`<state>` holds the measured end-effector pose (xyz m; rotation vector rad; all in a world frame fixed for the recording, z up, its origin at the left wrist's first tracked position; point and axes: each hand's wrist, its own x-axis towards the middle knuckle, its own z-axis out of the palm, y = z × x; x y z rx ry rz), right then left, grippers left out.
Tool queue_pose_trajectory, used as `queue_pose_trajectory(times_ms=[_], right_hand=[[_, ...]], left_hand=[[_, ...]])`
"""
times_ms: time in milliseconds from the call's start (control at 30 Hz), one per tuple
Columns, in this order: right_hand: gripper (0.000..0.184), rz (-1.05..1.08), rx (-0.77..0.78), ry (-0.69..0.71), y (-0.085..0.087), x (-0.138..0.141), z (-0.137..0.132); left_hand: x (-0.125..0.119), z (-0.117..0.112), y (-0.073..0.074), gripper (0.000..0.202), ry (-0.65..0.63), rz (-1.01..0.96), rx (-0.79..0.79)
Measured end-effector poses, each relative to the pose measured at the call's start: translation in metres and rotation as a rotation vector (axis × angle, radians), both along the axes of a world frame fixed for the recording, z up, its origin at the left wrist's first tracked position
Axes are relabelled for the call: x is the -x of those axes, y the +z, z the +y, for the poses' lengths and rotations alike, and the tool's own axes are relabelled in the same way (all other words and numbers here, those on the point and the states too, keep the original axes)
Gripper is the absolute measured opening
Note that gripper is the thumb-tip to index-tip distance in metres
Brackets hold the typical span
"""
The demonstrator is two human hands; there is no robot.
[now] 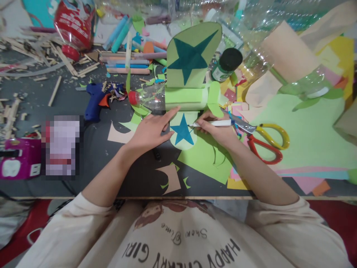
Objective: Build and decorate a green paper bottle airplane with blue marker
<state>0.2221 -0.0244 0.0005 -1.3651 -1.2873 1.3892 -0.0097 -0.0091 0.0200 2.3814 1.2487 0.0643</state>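
Note:
A plastic bottle (152,95) with a red cap lies on its side, wrapped in light green paper (184,97). Above it stands a green paper flap (173,80) with a dark teal star (188,56). Below, a rounded paper flap (192,143) carries a blue star (182,131). My left hand (150,128) rests at that flap's left side, index finger stretched toward the wrapped bottle, thumb beside the star. In my right hand (210,128) is a white marker pen (219,123), its tip at the star's right edge.
Scissors (255,130) with red and yellow handles lie right of my right hand. A blue glue gun (95,100) is at left, near a pixelated phone-shaped object (61,147) and a purple box (21,158). A black-lidded jar (227,65), markers (128,67) and a red-labelled bottle (74,26) stand farther back.

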Motion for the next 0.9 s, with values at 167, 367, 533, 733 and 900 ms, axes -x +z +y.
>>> queue_pose_trajectory(times_ms=[167,367,533,733,900], right_hand=[[0.019,-0.013,-0.044,-0.008,-0.0002,0.0023,-0.0005],[0.015,-0.021,-0.035,0.019,-0.0008,0.0030,-0.0001],[0.014,-0.052,-0.043,0.044,0.0018,0.0031,0.0005],[0.014,-0.094,-0.017,0.095,0.0030,0.0011,0.0016],[0.014,-0.061,0.041,-0.026,0.0029,0.0005,0.0016]], left_hand=[[-0.0006,0.0002,0.0003,0.067,0.008,0.008,0.013],[-0.0009,0.0004,0.0004,0.066,0.007,0.001,0.005],[-0.0002,0.0003,0.0005,0.065,-0.001,-0.006,-0.010],[0.0008,0.0001,-0.0007,0.065,-0.005,0.011,-0.008],[0.0011,0.0000,-0.0005,0.066,0.005,0.022,0.003]])
